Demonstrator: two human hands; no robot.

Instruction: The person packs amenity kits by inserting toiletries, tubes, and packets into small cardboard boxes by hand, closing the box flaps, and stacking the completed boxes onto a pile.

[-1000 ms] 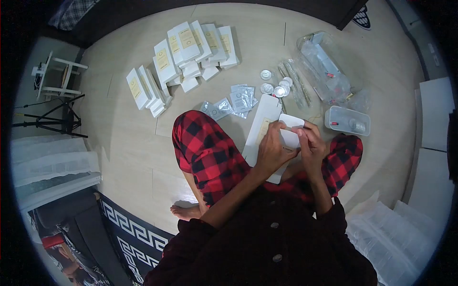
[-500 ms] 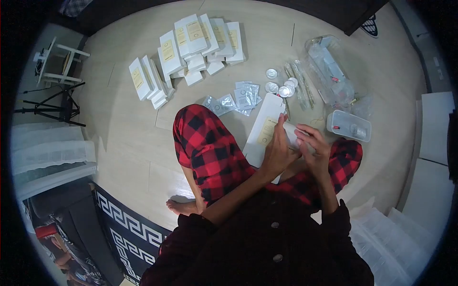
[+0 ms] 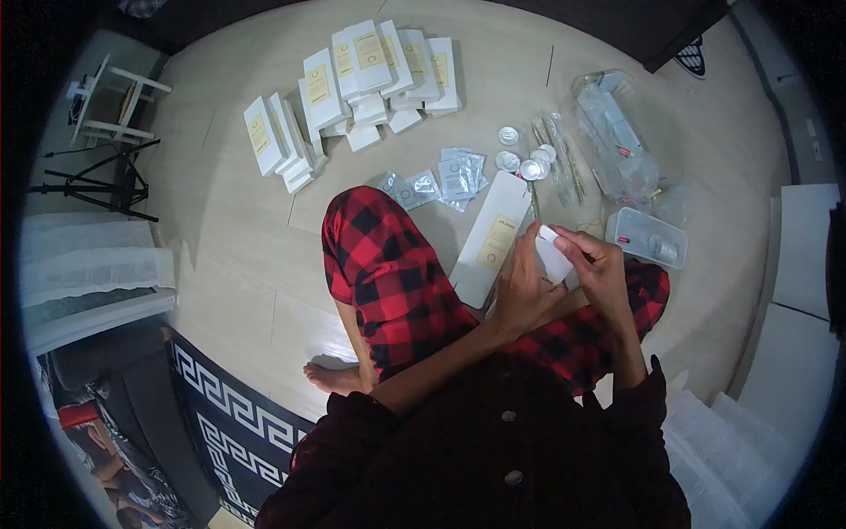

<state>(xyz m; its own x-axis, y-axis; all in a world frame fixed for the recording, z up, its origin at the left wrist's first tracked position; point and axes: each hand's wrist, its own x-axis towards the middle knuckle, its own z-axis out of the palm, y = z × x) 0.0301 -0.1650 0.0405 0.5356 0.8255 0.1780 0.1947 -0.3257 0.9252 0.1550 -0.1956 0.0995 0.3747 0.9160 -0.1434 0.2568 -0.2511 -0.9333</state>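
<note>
My left hand (image 3: 518, 295) and my right hand (image 3: 603, 266) are closed around a small white box (image 3: 553, 261) above my lap. The left fingers press along its left side, while the right thumb and fingers pinch its upper end. Part of the box is hidden by the hands. Just left of them lies a long white carton (image 3: 500, 218) with a cream label. Beyond its far end are several round silver tins (image 3: 532, 169), and to its left are silver sachets (image 3: 457, 179).
White labelled boxes (image 3: 367, 62) stand stacked at the back left. Thin plastic-wrapped sticks (image 3: 558, 152) lie right of the tins, beside a clear bin with plastic bags (image 3: 617, 132). A translucent tub (image 3: 676, 254) sits near my right knee. Another person (image 3: 106, 458) is partly visible at lower left.
The small white box has turned in my hands, showing a broader face. My right fingers have shifted to its upper end. The camera view has moved slightly.
</note>
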